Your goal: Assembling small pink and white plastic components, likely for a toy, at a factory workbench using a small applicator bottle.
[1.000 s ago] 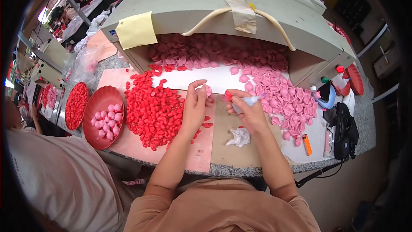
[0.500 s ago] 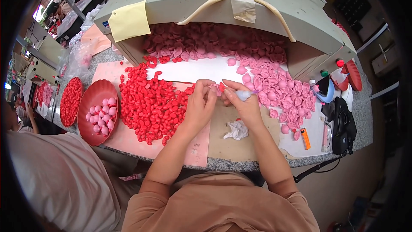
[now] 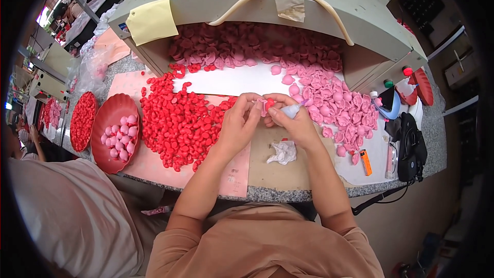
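Note:
My left hand (image 3: 241,123) is closed, pinching a small pink cup-shaped piece (image 3: 261,106) between thumb and fingers. My right hand (image 3: 297,127) meets it fingertip to fingertip. A pale squeeze bottle (image 3: 291,110) with a purplish tip lies in the right hand's grip, the tip toward the far right. A small red piece (image 3: 269,103) shows at the right fingertips, against the pink one. Left of my hands spreads a heap of glossy red pieces (image 3: 177,131); to the right lies a heap of pink cup-shaped pieces (image 3: 329,98). Crumpled white tissue (image 3: 282,152) sits below my hands.
A grey hood (image 3: 236,0) arches over more pink pieces. At left stand a red bowl (image 3: 105,154) with pink balls and another bowl of red pieces (image 3: 84,123). An orange lighter (image 3: 366,162), a black pouch (image 3: 413,146) and a blue container (image 3: 393,108) are at right. A person's sleeve (image 3: 72,201) is close at left.
The red piece and the pink piece have come closer together at my fingertips, and my right hand has tilted slightly with the bottle. The view has shifted a little.

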Available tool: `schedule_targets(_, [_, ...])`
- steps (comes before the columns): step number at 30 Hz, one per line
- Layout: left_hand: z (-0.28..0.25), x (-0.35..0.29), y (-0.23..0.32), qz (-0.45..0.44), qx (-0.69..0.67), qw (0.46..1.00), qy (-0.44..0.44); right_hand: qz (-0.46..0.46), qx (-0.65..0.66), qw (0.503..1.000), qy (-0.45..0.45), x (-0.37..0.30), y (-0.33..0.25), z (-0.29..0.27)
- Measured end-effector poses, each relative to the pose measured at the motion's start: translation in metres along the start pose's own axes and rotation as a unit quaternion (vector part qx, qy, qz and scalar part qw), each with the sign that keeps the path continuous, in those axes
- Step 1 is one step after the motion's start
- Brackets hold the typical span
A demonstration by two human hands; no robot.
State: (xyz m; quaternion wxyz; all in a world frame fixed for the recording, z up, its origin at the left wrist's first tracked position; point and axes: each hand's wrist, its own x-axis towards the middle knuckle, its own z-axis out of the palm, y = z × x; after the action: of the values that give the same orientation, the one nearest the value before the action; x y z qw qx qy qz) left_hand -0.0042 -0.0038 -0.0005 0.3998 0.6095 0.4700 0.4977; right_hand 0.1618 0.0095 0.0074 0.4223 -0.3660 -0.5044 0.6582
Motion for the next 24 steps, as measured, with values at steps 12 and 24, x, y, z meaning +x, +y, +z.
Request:
schedule_targets(12, [-0.005,0.000,0.007,0.025,0.038,0.999,-0.007,0.042,-0.007,0.999,-0.005,0.000,0.000,-0.006])
schedule_targets(24, [-0.010,0.003,0.009,0.026,0.038,0.998,-0.051,0.096,0.033,0.995,-0.014,0.000,0.005,-0.005])
